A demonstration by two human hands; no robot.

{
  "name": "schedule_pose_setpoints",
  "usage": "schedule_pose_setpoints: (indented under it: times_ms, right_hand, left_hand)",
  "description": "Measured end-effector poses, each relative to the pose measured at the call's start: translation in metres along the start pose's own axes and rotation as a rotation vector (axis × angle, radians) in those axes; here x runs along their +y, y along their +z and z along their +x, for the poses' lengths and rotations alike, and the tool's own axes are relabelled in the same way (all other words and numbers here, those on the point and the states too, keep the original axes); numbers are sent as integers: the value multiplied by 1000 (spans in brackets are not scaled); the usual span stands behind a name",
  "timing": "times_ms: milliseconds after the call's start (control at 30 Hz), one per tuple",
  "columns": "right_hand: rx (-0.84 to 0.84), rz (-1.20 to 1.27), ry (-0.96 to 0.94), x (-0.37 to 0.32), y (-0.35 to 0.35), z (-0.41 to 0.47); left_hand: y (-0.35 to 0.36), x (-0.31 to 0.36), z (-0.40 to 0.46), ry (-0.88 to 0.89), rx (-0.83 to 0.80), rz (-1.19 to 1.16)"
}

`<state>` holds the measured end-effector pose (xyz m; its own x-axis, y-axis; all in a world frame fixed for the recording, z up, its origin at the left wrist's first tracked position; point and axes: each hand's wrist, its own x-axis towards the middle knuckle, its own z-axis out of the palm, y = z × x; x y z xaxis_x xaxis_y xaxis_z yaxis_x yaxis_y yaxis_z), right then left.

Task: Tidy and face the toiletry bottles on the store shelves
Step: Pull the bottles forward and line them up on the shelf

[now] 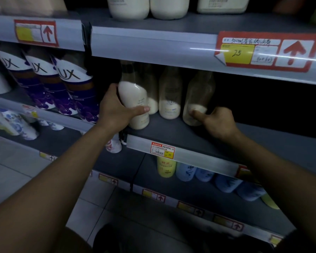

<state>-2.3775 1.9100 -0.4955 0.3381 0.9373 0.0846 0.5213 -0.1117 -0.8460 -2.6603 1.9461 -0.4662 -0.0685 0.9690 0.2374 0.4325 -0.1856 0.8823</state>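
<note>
Several cream-white toiletry bottles stand in a row on the grey middle shelf (173,133). My left hand (115,110) grips the leftmost bottle (133,99) near the shelf's front edge, thumb across its label. Behind it is a second bottle (152,105), then a third bottle (169,106) further right. My right hand (217,123) holds the rightmost bottle (197,99) low down, thumb pressed on its front, fingers curled round behind. The bottles' tops reach into the shadow under the shelf above.
LUX bottles (69,88) in purple and white fill the bay to the left. Large white jugs (148,6) stand on the top shelf. Yellow and blue bottles (186,170) line the shelf below. Price tags (162,149) sit on the shelf rails. The shelf right of my right hand is dark.
</note>
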Motion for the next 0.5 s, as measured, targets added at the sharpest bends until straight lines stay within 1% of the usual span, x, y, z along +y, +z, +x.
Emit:
schedule_pose_setpoints:
  times_ms: [100, 267, 500]
  right_hand:
    - [7, 43, 7, -3, 0, 0]
    - [29, 5, 23, -3, 0, 0]
    - [-5, -61, 62, -5, -1, 1]
  left_hand:
    - [-1, -1, 2, -8, 0, 14]
    - [2, -4, 0, -4, 32, 18]
    - [4, -3, -2, -3, 36, 13]
